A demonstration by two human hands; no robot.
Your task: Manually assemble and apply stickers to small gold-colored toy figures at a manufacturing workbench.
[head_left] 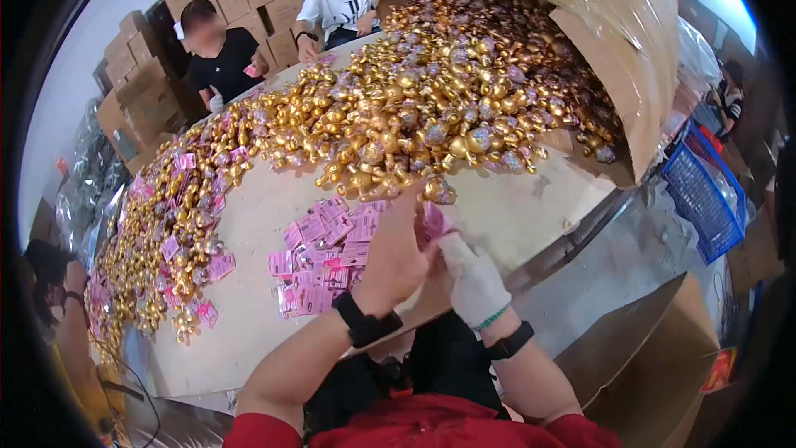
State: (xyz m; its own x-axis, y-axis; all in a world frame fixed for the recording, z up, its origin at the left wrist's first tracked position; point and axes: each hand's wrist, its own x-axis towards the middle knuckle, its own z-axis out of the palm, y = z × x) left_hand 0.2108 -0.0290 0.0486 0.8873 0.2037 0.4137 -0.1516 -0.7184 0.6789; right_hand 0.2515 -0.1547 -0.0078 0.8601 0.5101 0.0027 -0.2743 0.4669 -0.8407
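My bare left hand (pixel 396 253) is closed near the front of the table, with a small shiny gold figurine (pixel 439 191) at its fingertips. My right hand (pixel 474 284), in a white glove, meets it and pinches a pink card (pixel 435 221) between the two. The fingers partly cover how card and figurine touch. Left of my hands lies a loose pile of printed pink cards (pixel 311 297). Beyond them spreads a big heap of gold figurines (pixel 373 116), some with glittery, multicoloured parts.
A large cardboard box (pixel 618 58) lies tipped at the back right, figurines spilling onto the pale table (pixel 249 224). Two people sit across; another person's arm shows at left. A blue plastic basket (pixel 705 191) and an open carton (pixel 647 357) stand right. Stacked cartons (pixel 149 108) line the back.
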